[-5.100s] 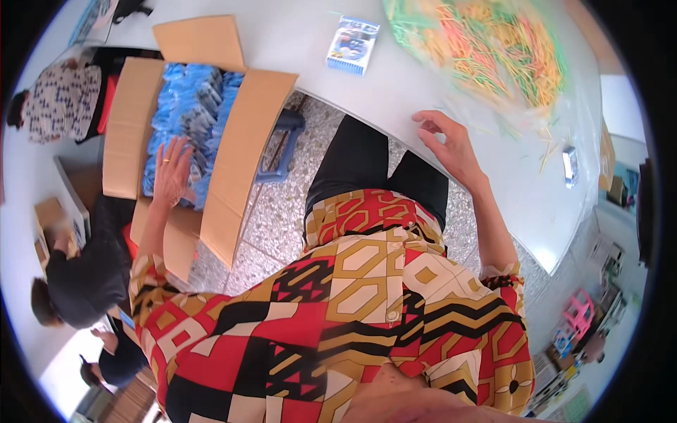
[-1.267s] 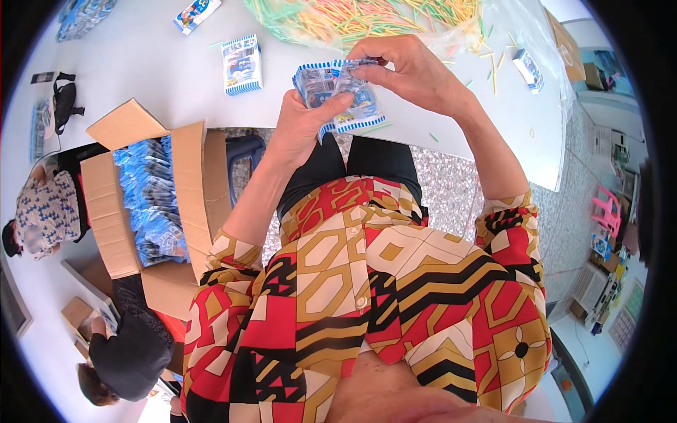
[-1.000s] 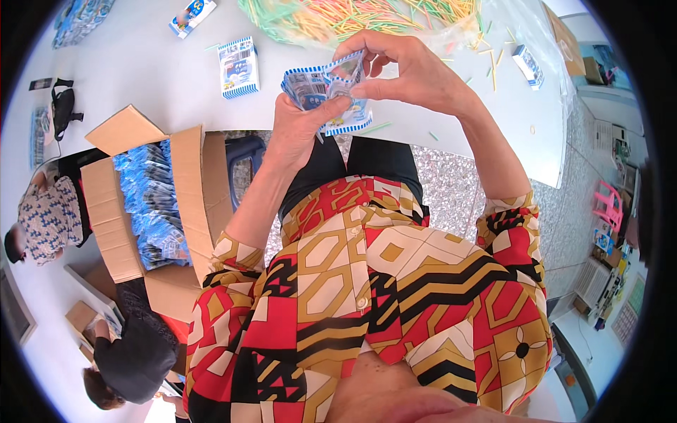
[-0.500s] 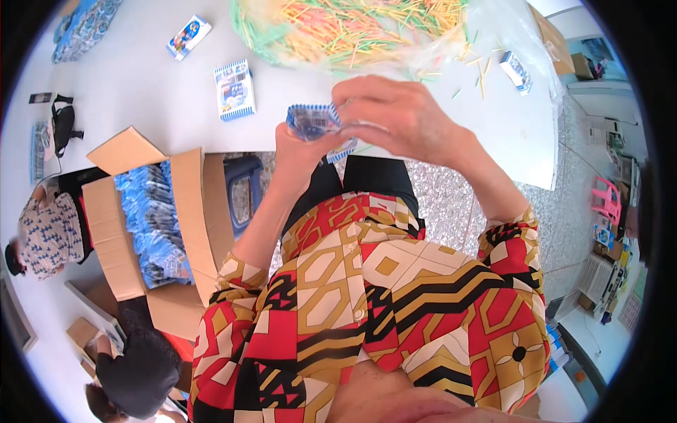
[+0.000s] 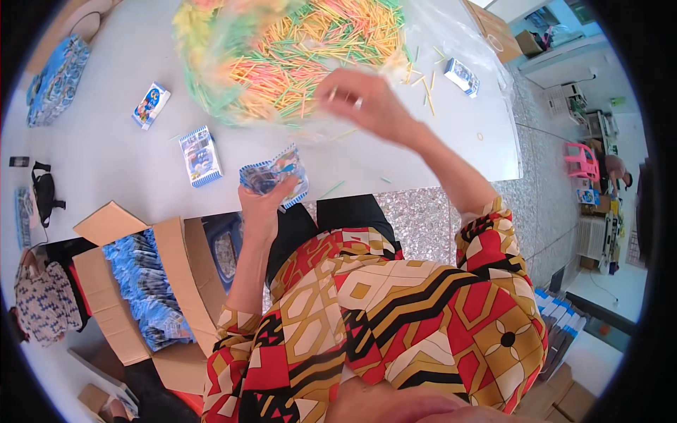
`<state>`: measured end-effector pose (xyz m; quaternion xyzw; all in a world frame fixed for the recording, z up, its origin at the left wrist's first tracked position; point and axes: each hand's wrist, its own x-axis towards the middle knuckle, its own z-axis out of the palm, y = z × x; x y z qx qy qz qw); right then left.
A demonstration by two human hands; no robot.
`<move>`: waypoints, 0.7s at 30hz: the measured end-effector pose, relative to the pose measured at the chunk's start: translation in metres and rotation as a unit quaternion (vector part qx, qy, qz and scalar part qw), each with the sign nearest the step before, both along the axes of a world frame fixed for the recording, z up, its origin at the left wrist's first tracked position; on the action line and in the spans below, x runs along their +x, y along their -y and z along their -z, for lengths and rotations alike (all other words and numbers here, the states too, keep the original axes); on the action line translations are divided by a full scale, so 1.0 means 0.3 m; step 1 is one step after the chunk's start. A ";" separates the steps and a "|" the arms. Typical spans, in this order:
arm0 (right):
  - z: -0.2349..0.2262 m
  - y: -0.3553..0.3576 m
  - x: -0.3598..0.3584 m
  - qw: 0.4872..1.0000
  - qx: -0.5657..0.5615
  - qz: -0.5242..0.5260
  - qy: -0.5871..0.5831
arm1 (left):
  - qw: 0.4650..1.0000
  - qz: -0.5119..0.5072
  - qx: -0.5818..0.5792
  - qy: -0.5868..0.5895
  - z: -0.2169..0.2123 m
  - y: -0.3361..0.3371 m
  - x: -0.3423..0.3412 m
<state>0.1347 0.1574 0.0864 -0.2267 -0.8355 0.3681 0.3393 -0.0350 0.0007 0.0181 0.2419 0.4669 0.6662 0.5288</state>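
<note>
My left hand (image 5: 261,210) grips a blue-and-white packet (image 5: 295,166) near the table's front edge. The packet's mouth gapes and its rim is striped. Over the near edge of a large heap of thin pink, yellow and green sticks (image 5: 345,39) is my right hand (image 5: 363,102). Its fingers are bent and blurred, with a ring on one. I cannot make out anything in them. The heap lies in a clear plastic bag (image 5: 204,88) spread on the white table (image 5: 416,151).
Small blue-and-white boxes (image 5: 201,156) lie left of the bag, and another box (image 5: 462,77) lies right of it. An open carton (image 5: 197,282) full of blue packets stands at my left. A person in a patterned top (image 5: 49,303) is beyond it. Loose sticks (image 5: 429,92) lie by the bag.
My right hand has left the packet and moved forward to the stick heap. My left hand still holds the packet. The whole view has shifted.
</note>
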 end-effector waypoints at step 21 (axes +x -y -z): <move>0.182 -0.631 0.246 0.832 0.144 0.223 0.488 | 0.999 0.010 -0.042 0.025 0.025 0.008 -0.021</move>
